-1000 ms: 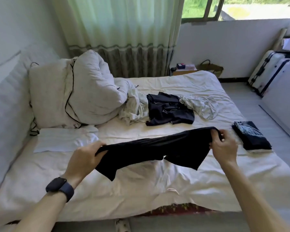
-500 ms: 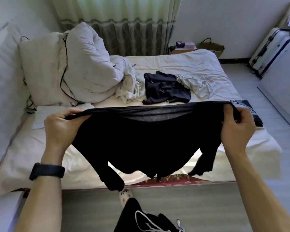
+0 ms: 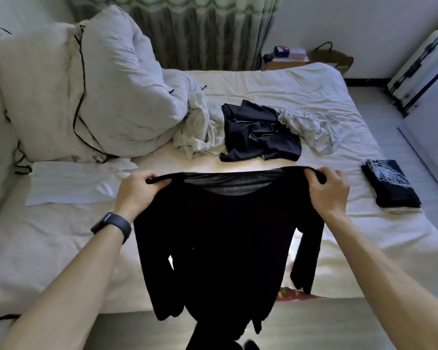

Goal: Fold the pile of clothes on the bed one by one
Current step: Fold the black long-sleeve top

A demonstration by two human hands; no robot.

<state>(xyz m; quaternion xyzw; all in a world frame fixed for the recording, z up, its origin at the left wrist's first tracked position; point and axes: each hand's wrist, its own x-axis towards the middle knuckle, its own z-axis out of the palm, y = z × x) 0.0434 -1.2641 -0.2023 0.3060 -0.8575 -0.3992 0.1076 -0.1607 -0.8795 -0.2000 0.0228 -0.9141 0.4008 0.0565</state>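
**Black top held up by its shoulders at the near edge of the bed**

The left hand (image 3: 137, 190), with a dark watch (image 3: 111, 227) on its wrist, has its fingers curled round one shoulder of a black long-sleeved top (image 3: 225, 236). The right hand (image 3: 326, 190) grips the other shoulder in the same way. The top hangs between them with its neckline pulled taut. Its body and both sleeves drop past the near edge of the bed (image 3: 48, 248) toward the floor.

The fabric looks thin, light and limp — light shows through at the neck — so it will likely sag and slip wherever it is unsupported. The shoulder seams seem the best places to hold it.

Beyond the hands, mid-bed, lies the unfolded pile — a dark piped shirt (image 3: 261, 132) between two crumpled pale garments (image 3: 202, 127). A folded black printed garment (image 3: 390, 184) sits by the right edge. A folded white cloth (image 3: 74, 183) lies toward the left edge, below a bunched duvet (image 3: 86, 84).
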